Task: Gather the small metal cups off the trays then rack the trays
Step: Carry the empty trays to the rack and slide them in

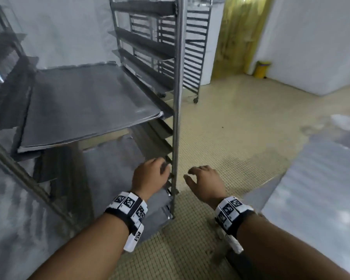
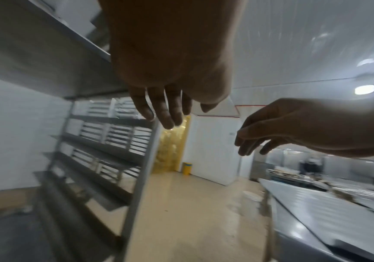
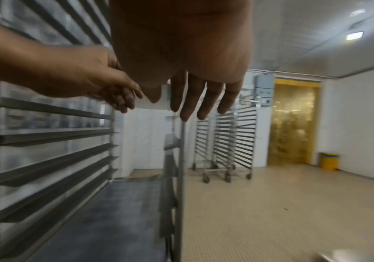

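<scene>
A flat grey metal tray (image 1: pixel 85 106) lies on the runners of a tall steel rack (image 1: pixel 177 98), its near edge sticking out toward me. A second dark tray (image 3: pixel 114 221) lies lower in the same rack. My left hand (image 1: pixel 160 170) hovers beside the rack's front right post, fingers (image 2: pixel 165 113) loose and straight, holding nothing. My right hand (image 1: pixel 192 176) hangs just right of the post over the floor, fingers (image 3: pixel 195 102) spread and empty. No small metal cups show in any view.
A steel table (image 1: pixel 321 188) stands at the right. Several empty wheeled racks (image 3: pixel 224 141) line the back wall beside a yellow strip-curtain doorway (image 1: pixel 236 37) and a yellow bin (image 1: pixel 262 69). Tiled floor (image 1: pixel 230 128) stretches between rack and table.
</scene>
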